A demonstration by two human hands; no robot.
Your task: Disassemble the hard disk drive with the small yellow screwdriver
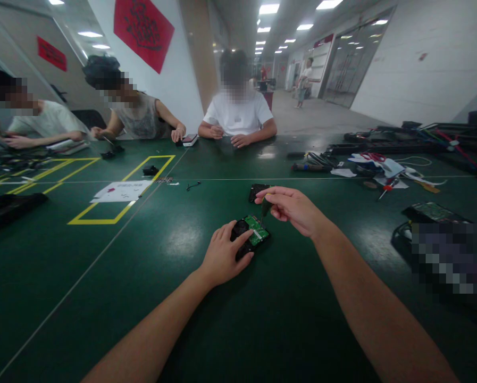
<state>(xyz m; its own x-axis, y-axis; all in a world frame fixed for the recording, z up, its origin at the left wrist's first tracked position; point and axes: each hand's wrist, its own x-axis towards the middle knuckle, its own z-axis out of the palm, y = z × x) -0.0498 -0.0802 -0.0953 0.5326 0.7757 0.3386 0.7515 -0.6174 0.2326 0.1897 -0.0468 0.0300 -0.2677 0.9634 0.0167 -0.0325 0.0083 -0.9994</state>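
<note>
A hard drive [257,234] with a green circuit board facing up lies on the dark green table [238,319]. Steadying it against the tabletop is my left hand [226,252], with its fingers over the left side and the thumb at the near edge. My right hand [292,207] is closed around the dark handle of a screwdriver [266,206]. The screwdriver points down at the board's far right part; whether its tip sits in a screw is too small to tell. Just behind, partly covered by my right hand, lies a second black drive-like block [256,192].
At right lie cables [320,159], a red-handled screwdriver [388,186], white gloves [385,165] and another circuit board [435,211]. A paper sheet [122,191] lies over yellow tape, left. A black tray-like part [10,210] is far left. Several people sit opposite.
</note>
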